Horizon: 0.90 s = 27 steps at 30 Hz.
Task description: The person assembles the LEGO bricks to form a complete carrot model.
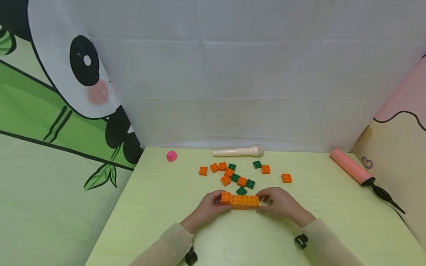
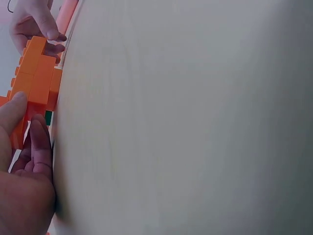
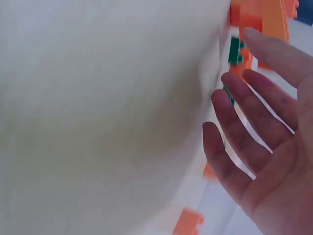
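Note:
An orange toy-brick build [image 1: 244, 201], stepped and several bricks long, is held near the front middle of the table. My left hand [image 1: 213, 204] pinches its left end, thumb on the near side and fingers beneath, as the left wrist view shows. At the other end is my right hand [image 1: 281, 202], its fingers spread and loosely bent, thumb tip right at the build's corner. In the right wrist view the palm of the right hand [image 3: 279, 161] shows nothing held. A green brick [image 1: 241, 191] lies just behind the build.
Loose orange bricks [image 1: 225, 180] and green bricks [image 1: 250, 184] are scattered behind the hands. One orange brick [image 1: 286, 178] sits apart on the right. Along the back lie a pink ball-like piece [image 1: 171, 156] and a cream microphone-shaped stick [image 1: 239, 151]. A pink hand pump [image 1: 349, 166] lies at right.

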Available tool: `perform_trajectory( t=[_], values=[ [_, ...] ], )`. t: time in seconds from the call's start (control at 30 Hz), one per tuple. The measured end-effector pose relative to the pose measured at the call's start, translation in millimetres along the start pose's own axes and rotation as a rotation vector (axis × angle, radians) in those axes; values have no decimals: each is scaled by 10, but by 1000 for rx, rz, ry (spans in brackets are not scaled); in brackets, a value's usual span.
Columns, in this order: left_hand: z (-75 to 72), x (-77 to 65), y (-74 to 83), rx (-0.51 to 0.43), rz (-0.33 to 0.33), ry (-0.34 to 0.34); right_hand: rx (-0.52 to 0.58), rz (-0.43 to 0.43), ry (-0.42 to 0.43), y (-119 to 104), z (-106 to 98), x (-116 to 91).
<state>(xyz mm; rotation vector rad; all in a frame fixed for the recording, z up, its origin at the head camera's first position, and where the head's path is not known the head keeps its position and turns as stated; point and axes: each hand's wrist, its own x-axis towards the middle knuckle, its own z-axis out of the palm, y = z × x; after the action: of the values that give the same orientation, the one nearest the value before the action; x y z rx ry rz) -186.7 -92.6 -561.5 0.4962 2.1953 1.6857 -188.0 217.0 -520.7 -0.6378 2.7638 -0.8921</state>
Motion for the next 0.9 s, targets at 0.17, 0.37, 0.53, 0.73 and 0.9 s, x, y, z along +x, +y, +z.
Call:
perform_trajectory(
  t=[0.17,0.37,0.53,0.73,0.9],
  values=[
    [-7,-2,7,14,-15,1,17,63,103,186,-221,-28],
    [-22,-4,28,27,-22,-4,-48,173,302,449,-419,4],
    [-30,-17,30,26,-8,-11,-56,256,271,613,-451,40],
    [-25,-31,23,8,0,-13,-27,263,253,731,-410,39],
    [-21,-12,10,-1,-6,-17,-13,278,244,755,-434,27]
  ],
)
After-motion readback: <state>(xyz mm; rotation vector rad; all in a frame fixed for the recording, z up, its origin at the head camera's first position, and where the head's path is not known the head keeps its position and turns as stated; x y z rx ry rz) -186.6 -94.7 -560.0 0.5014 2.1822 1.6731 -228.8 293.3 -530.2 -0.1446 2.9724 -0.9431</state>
